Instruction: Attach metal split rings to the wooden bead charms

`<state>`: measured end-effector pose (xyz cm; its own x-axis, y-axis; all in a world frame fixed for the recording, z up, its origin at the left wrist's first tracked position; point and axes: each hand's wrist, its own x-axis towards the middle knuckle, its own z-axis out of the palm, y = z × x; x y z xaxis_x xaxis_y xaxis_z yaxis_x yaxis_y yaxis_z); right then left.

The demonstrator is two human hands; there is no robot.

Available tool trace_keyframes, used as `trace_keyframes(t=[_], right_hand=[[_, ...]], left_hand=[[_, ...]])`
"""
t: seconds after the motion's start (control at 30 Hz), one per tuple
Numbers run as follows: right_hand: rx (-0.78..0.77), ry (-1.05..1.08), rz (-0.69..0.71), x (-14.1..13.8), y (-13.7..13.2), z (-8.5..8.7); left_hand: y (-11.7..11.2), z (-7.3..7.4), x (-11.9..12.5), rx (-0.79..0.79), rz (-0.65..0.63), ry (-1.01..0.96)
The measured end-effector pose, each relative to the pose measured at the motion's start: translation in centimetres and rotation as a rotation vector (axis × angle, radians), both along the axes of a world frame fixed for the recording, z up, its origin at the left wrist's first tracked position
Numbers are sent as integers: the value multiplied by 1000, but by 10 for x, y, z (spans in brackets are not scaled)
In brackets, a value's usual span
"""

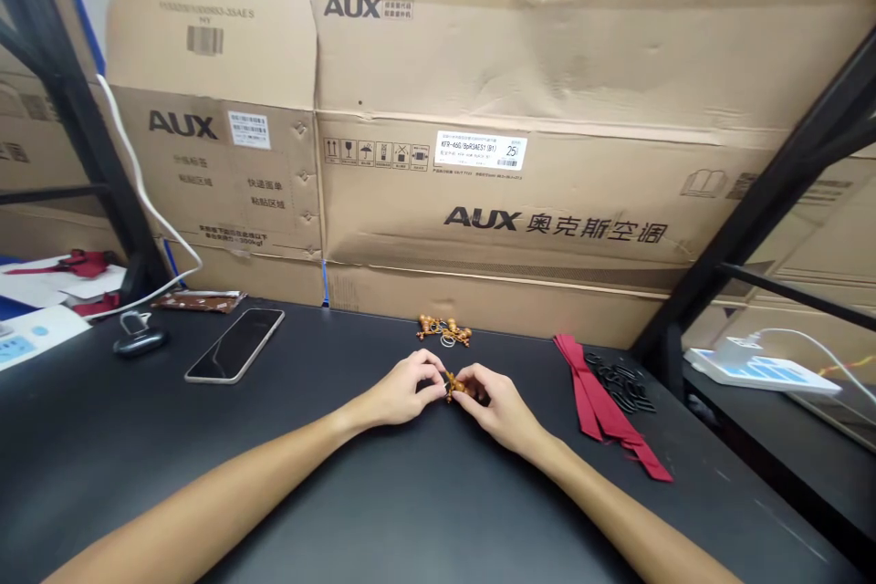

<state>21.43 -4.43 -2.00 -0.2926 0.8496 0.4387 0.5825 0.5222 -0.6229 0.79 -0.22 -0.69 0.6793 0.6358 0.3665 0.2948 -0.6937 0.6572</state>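
Note:
Between my two hands is a small keychain of brown wooden beads [453, 386], low over the black table [383, 511]. My left hand [405, 390] is closed in a pinch at its left end, where a bit of pale metal shows, apparently a ring. The thumb and fingers of my right hand [501, 403] pinch its beaded right end and hide part of it. Just beyond my fingertips lies a small group of similar wooden bead keychains [432, 326] with silvery rings, close to the cardboard.
Red ribbons [594, 401] lie to the right beside a pile of black clips [620, 381]. A phone [236, 347], a dark earbud case [140, 340] and a brown packet [198, 301] lie left. Tall cardboard [493, 246] closes off the back; black metal posts [759, 187] flank the table.

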Motion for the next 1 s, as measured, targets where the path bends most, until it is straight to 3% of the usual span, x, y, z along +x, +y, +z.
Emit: trace_keyframes(t=[1.0], right_hand=[[-25, 53, -22, -9, -4, 4]], left_hand=[[-4, 5, -1, 26, -56, 14]])
